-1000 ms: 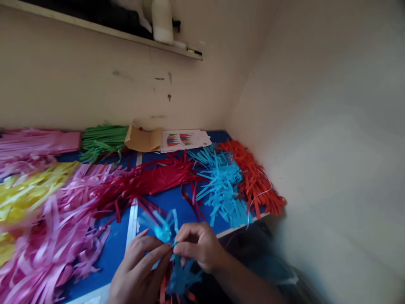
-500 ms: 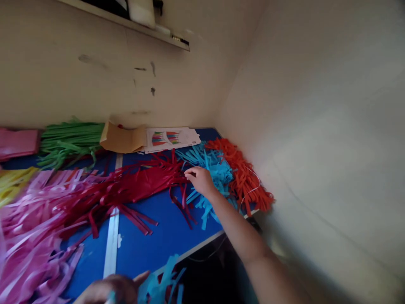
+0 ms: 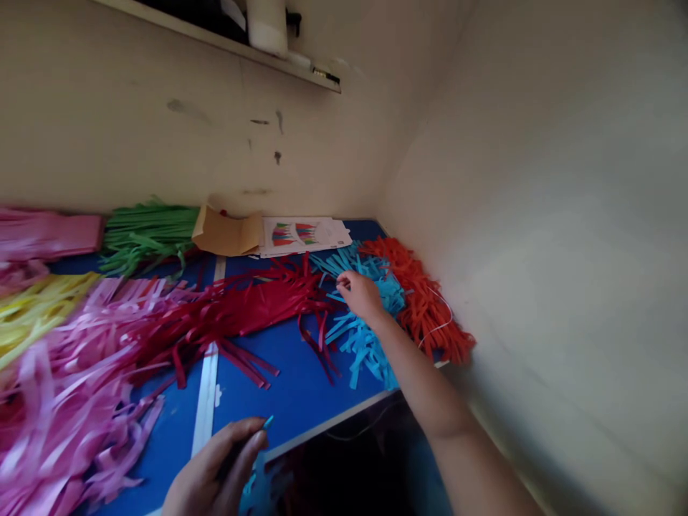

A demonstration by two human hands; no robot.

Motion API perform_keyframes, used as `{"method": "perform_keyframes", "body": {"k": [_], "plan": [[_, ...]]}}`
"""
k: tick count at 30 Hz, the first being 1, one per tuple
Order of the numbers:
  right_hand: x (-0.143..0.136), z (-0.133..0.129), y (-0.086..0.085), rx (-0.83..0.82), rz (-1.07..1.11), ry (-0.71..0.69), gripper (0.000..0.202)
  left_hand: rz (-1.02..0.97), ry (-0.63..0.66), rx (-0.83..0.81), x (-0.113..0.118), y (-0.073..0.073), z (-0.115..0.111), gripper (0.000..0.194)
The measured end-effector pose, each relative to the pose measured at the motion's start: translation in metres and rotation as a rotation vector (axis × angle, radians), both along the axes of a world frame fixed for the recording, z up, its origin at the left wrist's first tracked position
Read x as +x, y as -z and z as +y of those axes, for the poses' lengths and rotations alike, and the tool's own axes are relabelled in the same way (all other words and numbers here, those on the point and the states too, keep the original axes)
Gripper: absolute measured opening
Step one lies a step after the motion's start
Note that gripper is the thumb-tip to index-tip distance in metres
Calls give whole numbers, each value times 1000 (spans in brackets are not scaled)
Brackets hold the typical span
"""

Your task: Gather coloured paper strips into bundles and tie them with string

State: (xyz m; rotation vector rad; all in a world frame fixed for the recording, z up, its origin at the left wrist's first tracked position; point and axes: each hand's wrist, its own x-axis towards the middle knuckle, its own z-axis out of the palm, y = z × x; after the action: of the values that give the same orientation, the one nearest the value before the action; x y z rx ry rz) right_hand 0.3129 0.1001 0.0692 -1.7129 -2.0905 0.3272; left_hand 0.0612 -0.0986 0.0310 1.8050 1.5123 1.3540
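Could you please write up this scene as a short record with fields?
left hand: left hand near the table's front edge, a light blue strip between thumb and finger
right hand: right hand over the light blue fringe; whether it grips anything is unclear
surface: blue table
right end: orange fringe beside the light blue
middle: dark red fringe
left side: pink fringe, yellow fringe
along the wall: green fringe, brown paper, printed sheet
above: shelf with a white container
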Motion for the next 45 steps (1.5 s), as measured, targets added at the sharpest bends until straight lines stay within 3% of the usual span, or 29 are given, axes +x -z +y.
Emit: {"method": "perform_keyframes", "body": {"k": [2,4,5,7,9,15,20,23,27,30,32,36,39,45], "plan": [[-9,-50,-4,30,117,-71,13,-21,2,3,6,-10,1,28],[-25,-104,3,-61,529,-356,5,-73,31,-52,12,-17,0,29],[-33,-129,10,-138,696,-391,4,-101,47,-86,14,-19,-1,29],[-46,-166,26,-226,947,-348,6,-131,65,-139,18,-19,-4,27],[-53,-183,38,-284,1090,-287,7,-122,85,-163,20,-17,-7,26],[-51,-186,40,-384,1254,-239,5,-67,131,-154,20,-16,-10,18],[-52,-191,40,-402,1251,-129,15,-7,177,-101,20,-19,-9,12],[-52,-194,38,-357,1153,-127,16,102,206,-37,20,-20,-10,13],[-47,-194,29,-196,845,-188,17,265,160,81,21,-16,-11,19],[-43,-193,24,-198,760,-253,20,210,167,-12,20,-12,-11,15],[-41,-193,25,-235,750,-278,21,126,206,-123,18,-10,-11,23],[-38,-194,34,-396,909,-285,24,28,324,-247,14,-10,-11,29],[-38,-195,38,-486,987,-225,12,37,320,-158,14,-12,-11,23],[-33,-194,29,-315,877,-262,4,99,366,-7,17,-21,-8,6]]}}
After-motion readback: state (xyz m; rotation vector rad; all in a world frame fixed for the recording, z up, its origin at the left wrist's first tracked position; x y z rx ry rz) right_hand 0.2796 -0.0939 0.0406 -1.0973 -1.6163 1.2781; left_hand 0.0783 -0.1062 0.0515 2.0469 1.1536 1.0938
